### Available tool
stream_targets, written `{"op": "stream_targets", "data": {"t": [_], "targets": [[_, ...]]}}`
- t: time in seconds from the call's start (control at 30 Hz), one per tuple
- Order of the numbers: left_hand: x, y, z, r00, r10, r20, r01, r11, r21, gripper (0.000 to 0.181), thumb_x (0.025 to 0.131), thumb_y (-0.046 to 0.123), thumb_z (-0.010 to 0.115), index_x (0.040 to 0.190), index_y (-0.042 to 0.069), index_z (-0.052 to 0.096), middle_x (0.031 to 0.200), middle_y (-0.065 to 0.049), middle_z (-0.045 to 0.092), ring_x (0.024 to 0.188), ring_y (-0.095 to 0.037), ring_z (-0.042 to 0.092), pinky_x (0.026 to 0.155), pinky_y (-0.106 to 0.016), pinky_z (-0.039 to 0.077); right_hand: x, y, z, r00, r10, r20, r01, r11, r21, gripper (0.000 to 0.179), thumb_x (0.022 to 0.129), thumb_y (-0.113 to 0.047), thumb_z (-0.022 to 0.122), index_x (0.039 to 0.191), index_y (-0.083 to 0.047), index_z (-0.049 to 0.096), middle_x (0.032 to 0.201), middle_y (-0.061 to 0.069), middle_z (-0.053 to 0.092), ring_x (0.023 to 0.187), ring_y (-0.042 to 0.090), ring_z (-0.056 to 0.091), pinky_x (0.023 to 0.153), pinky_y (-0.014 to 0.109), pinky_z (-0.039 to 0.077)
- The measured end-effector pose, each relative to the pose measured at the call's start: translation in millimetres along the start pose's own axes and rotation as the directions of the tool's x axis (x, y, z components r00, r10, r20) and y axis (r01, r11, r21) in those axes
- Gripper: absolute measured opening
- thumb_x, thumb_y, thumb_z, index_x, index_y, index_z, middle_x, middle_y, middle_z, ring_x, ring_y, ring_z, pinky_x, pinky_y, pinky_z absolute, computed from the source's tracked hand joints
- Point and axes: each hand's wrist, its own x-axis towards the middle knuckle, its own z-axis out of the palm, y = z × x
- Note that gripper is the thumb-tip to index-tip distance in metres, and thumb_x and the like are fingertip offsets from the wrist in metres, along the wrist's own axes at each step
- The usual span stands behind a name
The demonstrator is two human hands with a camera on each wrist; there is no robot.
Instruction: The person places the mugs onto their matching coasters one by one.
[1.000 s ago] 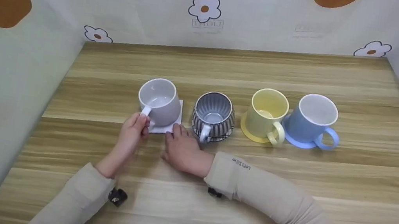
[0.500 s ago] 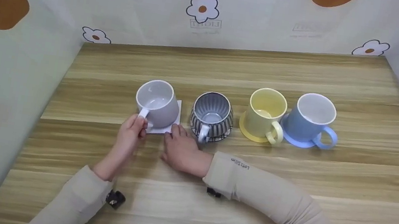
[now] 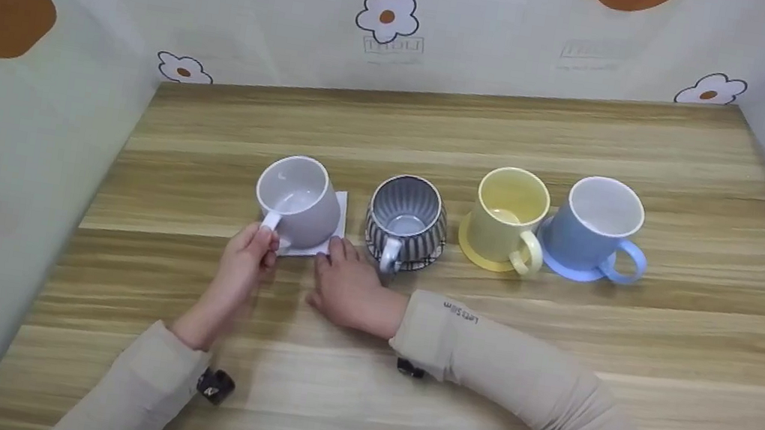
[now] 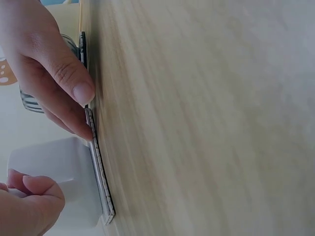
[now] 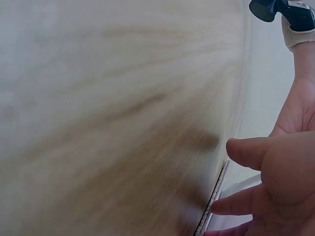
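A pale grey mug (image 3: pixel 314 224) stands on a square white coaster (image 3: pixel 342 210) at the left of a row. My left hand (image 3: pixel 244 256) pinches the mug's handle between thumb and curled fingers. Lying flat beside it, my right hand (image 3: pixel 350 288) has its fingertips on the coaster's front right corner. The left wrist view shows the coaster's thin edge (image 4: pixel 102 177) under the mug (image 4: pixel 78 196), with right-hand fingers (image 4: pixel 74 120) touching its end. In the right wrist view the right hand's fingers (image 5: pixel 234 204) are spread loosely and hold nothing.
Just right of my right hand stands a striped grey mug (image 3: pixel 417 239) on a checked coaster. Beyond it are a yellow mug (image 3: pixel 493 235) on a yellow coaster (image 3: pixel 466 246) and a blue mug (image 3: pixel 576 240) on a blue coaster. Walls (image 3: pixel 452 51) enclose the wooden table (image 3: pixel 353 408).
The pale grey mug has shifted slightly to the left on its coaster, with my left hand moving along with it. My right hand stays at the coaster's corner.
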Motion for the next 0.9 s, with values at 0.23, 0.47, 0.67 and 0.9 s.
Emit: {"op": "stream_targets", "data": {"t": [0.23, 0.47, 0.67, 0.9], "targets": [[0.9, -0.1, -4.3, 1.000, 0.010, 0.025, -0.012, 0.998, 0.055, 0.028, 0.098, 0.008, 0.036, 0.073, 0.006, 0.048, 0.059, 0.001, 0.039, 0.052, -0.005, 0.036, 0.047, -0.018, 0.028, 1.7, -1, -1, 1.000, -0.007, 0.011, 0.007, 1.000, -0.008, 0.063, 0.088, -0.046, 0.052, 0.132, -0.003, 0.045, 0.134, 0.020, 0.036, 0.126, 0.033, 0.037, 0.102, 0.043, 0.034], [2.6, 3.7, -8.3, 0.999, -0.046, 0.013, 0.045, 0.997, 0.058, 0.025, 0.097, 0.011, 0.040, 0.079, 0.005, 0.055, 0.071, 0.001, 0.052, 0.054, -0.005, 0.043, 0.048, -0.017, 0.034, 6.0, -1, -1, 0.999, 0.012, 0.051, -0.016, 0.998, 0.069, 0.065, 0.087, -0.047, 0.053, 0.132, -0.001, 0.044, 0.138, 0.020, 0.033, 0.130, 0.033, 0.032, 0.104, 0.044, 0.031], [1.5, 7.5, -12.4, 0.997, -0.072, 0.005, 0.070, 0.980, 0.186, 0.025, 0.097, 0.019, 0.044, 0.094, -0.003, 0.057, 0.078, -0.003, 0.053, 0.068, -0.012, 0.049, 0.059, -0.021, 0.039, -2.9, -1, -11, 0.997, 0.011, 0.070, -0.023, 0.985, 0.169, 0.068, 0.088, -0.045, 0.053, 0.135, 0.002, 0.039, 0.142, 0.022, 0.031, 0.133, 0.032, 0.030, 0.107, 0.043, 0.028], [-3.1, 14.2, -20.4, 0.997, 0.066, 0.034, -0.074, 0.844, 0.531, 0.046, 0.096, 0.028, 0.047, 0.125, -0.007, 0.040, 0.124, -0.023, 0.043, 0.106, -0.033, 0.051, 0.088, -0.037, 0.041, -26.0, 7, -40, 0.992, -0.103, -0.075, 0.117, 0.969, 0.216, 0.059, 0.091, -0.042, 0.051, 0.129, 0.003, 0.047, 0.138, 0.020, 0.040, 0.123, 0.031, 0.044, 0.099, 0.041, 0.040]]}}
